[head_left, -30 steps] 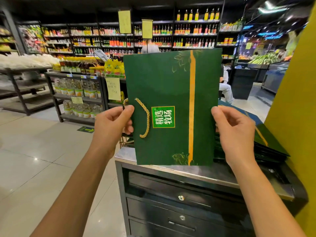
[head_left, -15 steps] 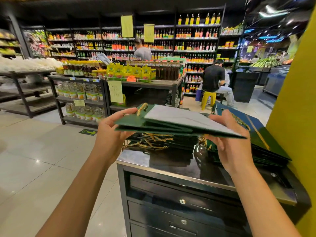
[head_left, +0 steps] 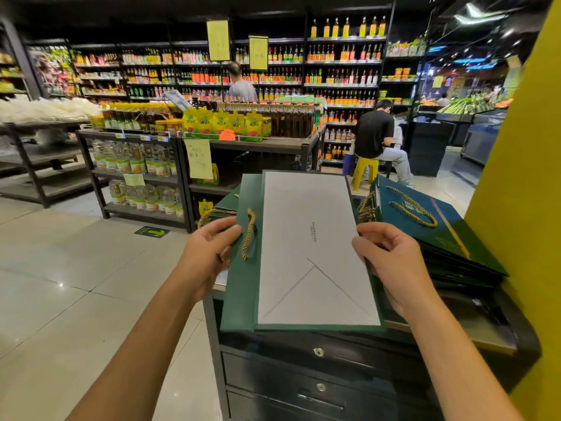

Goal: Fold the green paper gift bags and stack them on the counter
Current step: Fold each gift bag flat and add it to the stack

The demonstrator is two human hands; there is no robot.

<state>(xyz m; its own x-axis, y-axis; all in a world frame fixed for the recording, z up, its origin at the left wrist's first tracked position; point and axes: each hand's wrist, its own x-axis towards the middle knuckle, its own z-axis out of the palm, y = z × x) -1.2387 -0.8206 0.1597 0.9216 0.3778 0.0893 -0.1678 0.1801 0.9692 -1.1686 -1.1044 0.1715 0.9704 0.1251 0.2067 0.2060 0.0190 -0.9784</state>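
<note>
Here we hold one green gift bag flattened and roughly level above the front of the tabletop, its white folded base panel turned up toward us, with creases that make a triangle near our end. Our left hand pinches the bag's left edge, thumb on top and fingers curled underneath, just beside a gold rope handle that loops over the green paper. Our right hand grips the opposite edge at the rim of the white panel, fingers curled round it. The bag's near edge reaches past the tabletop's front, above the dark drawers; whether the bag touches the surface below we cannot tell.

To the right, a stack of flat bags lies on the tabletop against the yellow pillar, the rope handles of the top one lying across its face. More green bags show behind our left hand, partly hidden by the one we hold.

Beyond the tabletop a person in a black shirt sits on a yellow stool, and shelves of bottles line the back wall of the shop
</note>
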